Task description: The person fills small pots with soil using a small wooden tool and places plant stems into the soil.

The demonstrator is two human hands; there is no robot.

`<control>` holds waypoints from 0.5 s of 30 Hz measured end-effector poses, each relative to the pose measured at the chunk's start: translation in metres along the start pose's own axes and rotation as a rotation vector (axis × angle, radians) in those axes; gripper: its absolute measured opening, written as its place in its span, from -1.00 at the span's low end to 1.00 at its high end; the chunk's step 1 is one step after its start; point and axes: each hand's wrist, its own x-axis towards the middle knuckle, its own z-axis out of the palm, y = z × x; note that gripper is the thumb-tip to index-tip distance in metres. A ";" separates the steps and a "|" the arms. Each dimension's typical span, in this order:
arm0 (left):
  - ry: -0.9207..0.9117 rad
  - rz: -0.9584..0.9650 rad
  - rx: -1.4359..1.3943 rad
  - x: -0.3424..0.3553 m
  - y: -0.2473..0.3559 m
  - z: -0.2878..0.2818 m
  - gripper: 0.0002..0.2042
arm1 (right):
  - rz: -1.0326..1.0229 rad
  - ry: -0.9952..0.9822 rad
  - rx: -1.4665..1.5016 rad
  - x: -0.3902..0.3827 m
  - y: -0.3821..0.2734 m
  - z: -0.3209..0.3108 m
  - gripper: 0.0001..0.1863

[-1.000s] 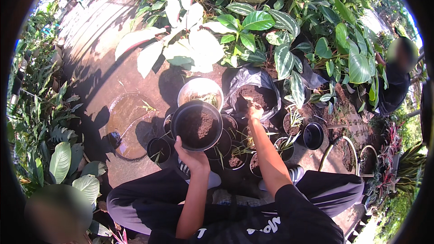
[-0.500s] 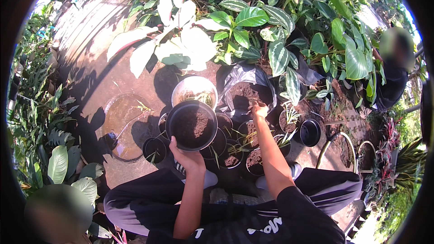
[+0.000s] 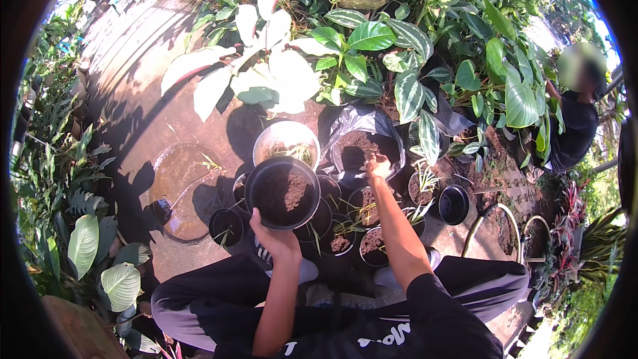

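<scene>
On garden ground [image 3: 176, 256], sits cross-legged behind clustered small pots [image 3: 218, 221]. Cradles a larger black pot [image 3: 261, 189] of soil [image 3: 296, 191] in the left hand [image 3: 277, 242], likely keeping its mouth upward. Reaches the right hand [image 3: 379, 167] into a soil-holding plastic bag [image 3: 367, 119] beyond, apparently set close for easy access; cannot tell whether clenched. Faces leafy plants [image 3: 375, 36].

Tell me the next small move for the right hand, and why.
Probably lift some soil from the plastic bag toward the black pot: the right hand is at that soil, while the left hand holds the pot nearby, its own soil below the rim.
</scene>
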 end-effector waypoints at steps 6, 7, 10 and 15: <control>0.035 0.034 0.012 0.003 0.007 -0.011 -0.45 | 0.243 -0.046 0.475 -0.031 -0.005 0.021 -0.75; 0.039 0.039 0.017 0.002 0.008 -0.011 -0.45 | 0.231 -0.075 0.521 -0.039 -0.006 0.019 -0.76; 0.015 0.002 0.015 0.002 -0.001 -0.005 -0.45 | 0.133 -0.067 0.492 -0.025 -0.006 -0.007 -0.83; 0.038 0.035 0.009 0.004 0.005 -0.010 -0.46 | 0.129 -0.169 0.393 -0.087 -0.052 -0.045 -0.82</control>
